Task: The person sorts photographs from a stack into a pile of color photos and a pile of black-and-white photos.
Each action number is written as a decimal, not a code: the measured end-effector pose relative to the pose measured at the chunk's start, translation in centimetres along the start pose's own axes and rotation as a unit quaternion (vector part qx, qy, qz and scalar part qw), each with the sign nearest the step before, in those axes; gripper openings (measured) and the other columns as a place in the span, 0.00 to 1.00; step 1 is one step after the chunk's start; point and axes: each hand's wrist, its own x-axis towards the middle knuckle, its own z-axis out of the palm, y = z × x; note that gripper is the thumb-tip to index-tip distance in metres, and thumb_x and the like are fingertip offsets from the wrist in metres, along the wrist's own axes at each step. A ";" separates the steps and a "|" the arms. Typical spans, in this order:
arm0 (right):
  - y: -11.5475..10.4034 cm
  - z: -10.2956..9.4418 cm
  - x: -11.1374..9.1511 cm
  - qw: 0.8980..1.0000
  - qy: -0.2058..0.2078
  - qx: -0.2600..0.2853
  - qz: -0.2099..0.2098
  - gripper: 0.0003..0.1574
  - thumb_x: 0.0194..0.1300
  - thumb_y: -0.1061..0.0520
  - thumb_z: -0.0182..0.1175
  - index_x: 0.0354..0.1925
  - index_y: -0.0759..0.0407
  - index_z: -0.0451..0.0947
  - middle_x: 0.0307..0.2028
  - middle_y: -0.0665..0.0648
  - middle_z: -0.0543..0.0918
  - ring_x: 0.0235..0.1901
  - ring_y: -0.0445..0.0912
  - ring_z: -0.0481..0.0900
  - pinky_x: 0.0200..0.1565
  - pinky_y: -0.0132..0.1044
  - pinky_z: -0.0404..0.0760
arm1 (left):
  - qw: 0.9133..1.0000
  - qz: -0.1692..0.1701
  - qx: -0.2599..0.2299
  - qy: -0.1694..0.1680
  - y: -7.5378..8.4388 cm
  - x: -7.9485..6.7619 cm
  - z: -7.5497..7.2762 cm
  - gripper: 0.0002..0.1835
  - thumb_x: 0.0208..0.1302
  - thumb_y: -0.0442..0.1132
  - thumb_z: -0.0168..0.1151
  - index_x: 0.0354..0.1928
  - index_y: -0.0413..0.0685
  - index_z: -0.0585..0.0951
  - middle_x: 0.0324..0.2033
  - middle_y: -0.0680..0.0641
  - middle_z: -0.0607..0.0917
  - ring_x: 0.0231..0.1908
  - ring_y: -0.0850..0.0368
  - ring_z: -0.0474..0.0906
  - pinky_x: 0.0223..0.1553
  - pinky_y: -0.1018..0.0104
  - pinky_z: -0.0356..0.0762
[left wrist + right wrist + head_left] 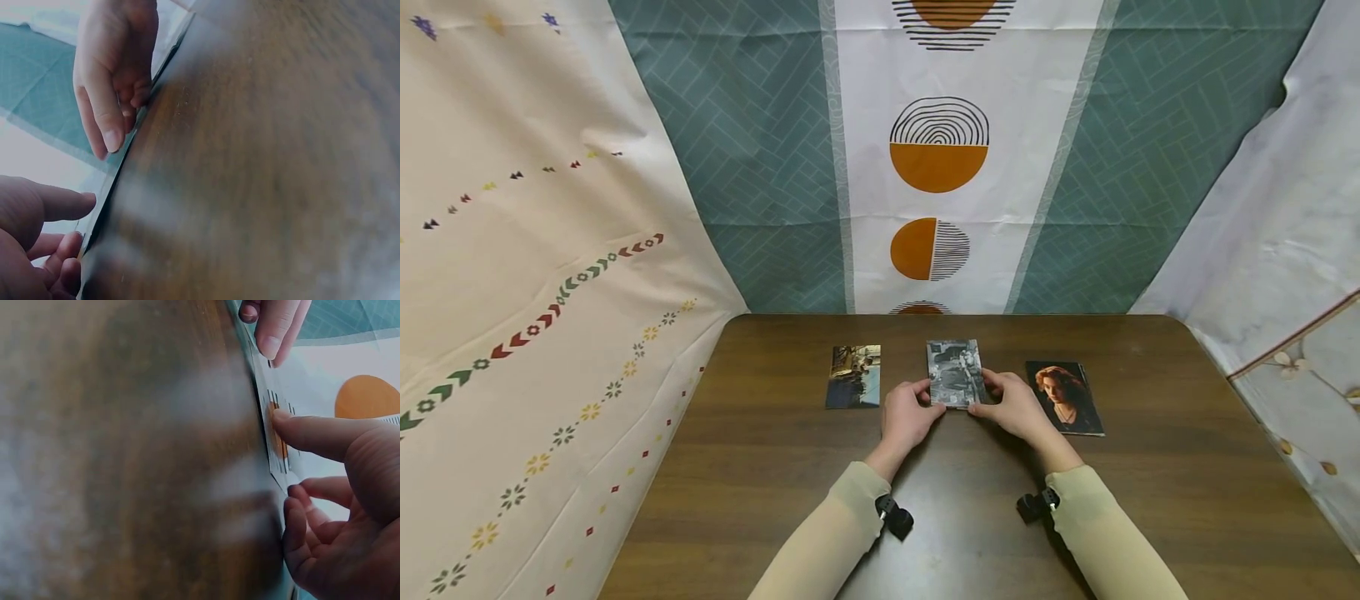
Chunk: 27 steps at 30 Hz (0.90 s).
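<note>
A black-and-white photo card [955, 372] lies flat near the table's far edge, perhaps atop others, since its lower edge looks thick. My left hand [907, 417] holds its left side and lower left corner between thumb and fingers. At the lower right corner, my right hand [1017, 406] does the same. Both thumbs touch the near edge. Left of them lies a card with a building and pale blue water or sky [854, 377]. A few stacked cards, the top one a portrait [1063, 398], lie on the right. The held card cannot be made out clearly in the wrist views.
The brown wooden table [760, 500] ends at a patterned cloth [760, 150] hung behind it. Pale printed cloths hang at the left [550, 292] and right [1292, 250]. Each wrist carries a small black camera.
</note>
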 end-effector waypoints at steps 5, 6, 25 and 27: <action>-0.1 0.1 0.2 1.000 -0.012 -0.011 0.012 0.52 0.64 0.49 0.78 0.76 0.68 0.70 0.61 0.71 0.78 0.55 0.63 0.79 0.55 0.60 0.78 | 1.000 -0.003 0.022 -0.013 0.1 0.1 0.0 0.27 0.59 0.46 0.82 0.61 0.50 0.89 0.31 0.62 0.82 0.34 0.63 0.78 0.40 0.63 0.78; -0.1 0.1 0.3 1.000 -0.013 -0.014 0.013 0.52 0.64 0.49 0.78 0.76 0.68 0.70 0.61 0.71 0.78 0.55 0.62 0.79 0.55 0.60 0.78 | 1.000 -0.004 0.024 -0.014 0.1 0.1 0.0 0.27 0.59 0.46 0.82 0.61 0.50 0.89 0.31 0.62 0.82 0.34 0.63 0.78 0.40 0.63 0.78; -0.4 -0.1 0.5 0.998 -0.023 -0.047 0.019 0.52 0.59 0.48 0.81 0.72 0.72 0.73 0.52 0.67 0.79 0.46 0.56 0.76 0.49 0.54 0.77 | 0.997 -0.002 0.062 -0.050 -0.1 0.7 -0.1 0.26 0.60 0.45 0.81 0.61 0.52 0.89 0.26 0.64 0.79 0.29 0.64 0.73 0.35 0.65 0.74; -0.4 -0.2 0.6 0.998 -0.024 -0.047 0.020 0.52 0.59 0.48 0.81 0.72 0.71 0.73 0.51 0.67 0.80 0.45 0.56 0.76 0.49 0.54 0.77 | 0.997 -0.002 0.063 -0.052 -0.1 0.8 -0.1 0.26 0.60 0.45 0.81 0.61 0.52 0.89 0.26 0.64 0.79 0.29 0.64 0.73 0.35 0.65 0.74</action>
